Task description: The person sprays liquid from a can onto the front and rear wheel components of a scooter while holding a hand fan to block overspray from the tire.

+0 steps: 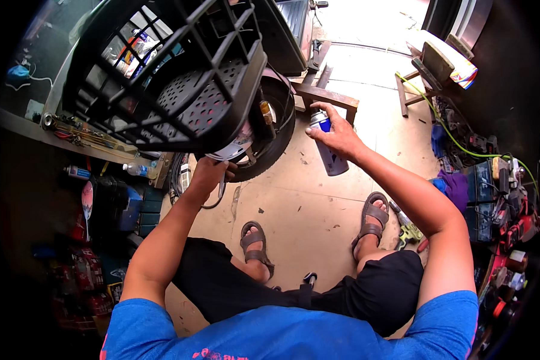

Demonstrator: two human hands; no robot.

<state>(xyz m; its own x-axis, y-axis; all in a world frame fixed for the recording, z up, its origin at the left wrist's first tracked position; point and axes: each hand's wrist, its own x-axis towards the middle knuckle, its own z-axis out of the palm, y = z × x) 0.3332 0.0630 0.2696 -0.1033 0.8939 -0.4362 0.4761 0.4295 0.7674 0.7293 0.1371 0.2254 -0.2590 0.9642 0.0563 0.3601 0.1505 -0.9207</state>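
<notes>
My right hand (pixel 343 133) is closed around an aerosol spray can (pixel 331 157), thumb and fingers about its upper part. The can has a dark body and a blue and silver top; it tilts, its base toward the lower right. My left hand (pixel 207 176) is under the front of a black plastic basket (pixel 193 135), beside a white and silver part (pixel 237 146). Its fingers are closed, but what they hold is partly hidden. Behind the basket stands a wheel with a black tyre (pixel 287 123), apart from the can.
A wooden stand (pixel 327 95) is beyond the can. A small stool (pixel 405 96) stands at the far right, with a yellow-green hose (pixel 456 144) running past it. Tools and boxes line both sides. A green power tool (pixel 408 233) lies near my right foot.
</notes>
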